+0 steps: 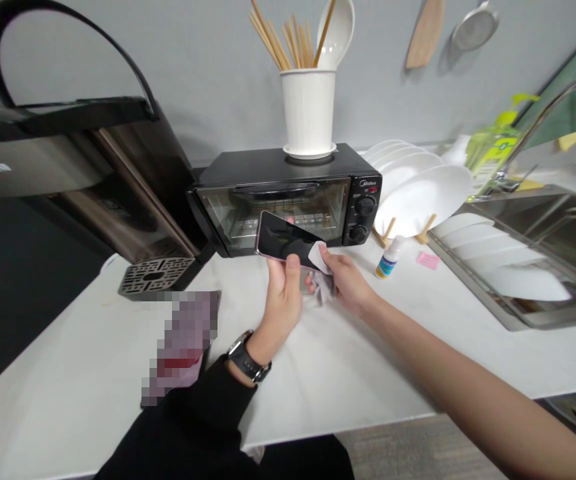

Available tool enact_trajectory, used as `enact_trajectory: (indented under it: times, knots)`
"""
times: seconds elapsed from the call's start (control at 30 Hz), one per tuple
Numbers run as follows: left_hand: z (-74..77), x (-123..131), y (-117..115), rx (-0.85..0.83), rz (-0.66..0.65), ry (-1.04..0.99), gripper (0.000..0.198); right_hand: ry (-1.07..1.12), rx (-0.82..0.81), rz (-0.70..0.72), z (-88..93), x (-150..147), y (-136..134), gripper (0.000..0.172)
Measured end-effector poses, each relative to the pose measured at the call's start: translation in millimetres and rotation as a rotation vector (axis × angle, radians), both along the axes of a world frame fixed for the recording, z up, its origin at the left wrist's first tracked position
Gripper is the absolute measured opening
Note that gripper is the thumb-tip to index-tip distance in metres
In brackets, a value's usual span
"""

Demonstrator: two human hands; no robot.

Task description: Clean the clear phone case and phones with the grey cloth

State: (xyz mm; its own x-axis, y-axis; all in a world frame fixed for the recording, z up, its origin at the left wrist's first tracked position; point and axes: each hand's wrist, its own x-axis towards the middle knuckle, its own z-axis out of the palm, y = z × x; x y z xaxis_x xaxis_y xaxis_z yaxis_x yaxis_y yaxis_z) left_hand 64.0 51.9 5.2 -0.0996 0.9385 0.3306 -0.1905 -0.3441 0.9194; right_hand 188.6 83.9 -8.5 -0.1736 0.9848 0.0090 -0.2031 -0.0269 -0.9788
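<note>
A smartphone (pixel 285 239) with a dark screen is held up in front of the toaster oven, tilted, its screen facing me. My left hand (pixel 285 291) grips its lower edge, with the thumb at the front and the other fingers hidden behind. My right hand (pixel 347 280) is closed on a pale wiping cloth (pixel 323 288). Part of that cloth is pressed under the thumb against the right end of the phone's screen, and the rest hangs below. A small white bottle (pixel 389 257) with a blue and yellow label stands on the counter to the right of my right hand.
Behind the phone stands a black toaster oven (pixel 278 163) bearing a white cup (pixel 310 110) of chopsticks. A drinks machine (pixel 133 180) is at left, near a blurred-out flat item (pixel 188 340). Plates (pixel 423 200), a pink piece (pixel 428 260) and a sink (pixel 508 313) lie right.
</note>
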Motion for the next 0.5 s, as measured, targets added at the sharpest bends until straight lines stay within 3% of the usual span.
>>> enact_trajectory:
  times: [0.07, 0.13, 0.2, 0.27, 0.37, 0.43, 0.5]
  knots:
    - [1.4, -5.0, 2.2, 0.085, 0.06, -0.069, 0.062, -0.248, 0.072, 0.032, 2.4, 4.5, -1.7, 0.072]
    - [6.0, -7.1, 4.4, 0.101, 0.087, -0.171, 0.068, -0.424, 0.253, -0.168, 5.2, 10.5, -0.6, 0.071]
    - [11.2, -5.0, 4.9, -0.091, 0.003, -0.248, 0.071, -0.453, 0.455, -0.443, 8.4, 15.6, 1.5, 0.067]
    - [13.7, 1.1, 3.4, -0.377, -0.157, -0.313, 0.073, -0.466, 0.652, -0.52, 11.1, 17.9, 2.3, 0.064]
    - [10.0, 10.7, 0.8, -0.594, -0.337, -0.456, 0.06, -0.707, 0.921, -0.183, 12.2, 14.6, -2.1, 0.071]
    - [5.1, 10.8, 2.0, -0.548, -0.32, -0.57, 0.049, -0.893, 1.036, 0.084, 10.2, 9.1, -9.0, 0.082]
    - [1.3, 3.8, 6.0, -0.501, -0.257, -0.67, 0.05, -0.971, 1.108, 0.241, 7.0, 3.6, -16.9, 0.095]
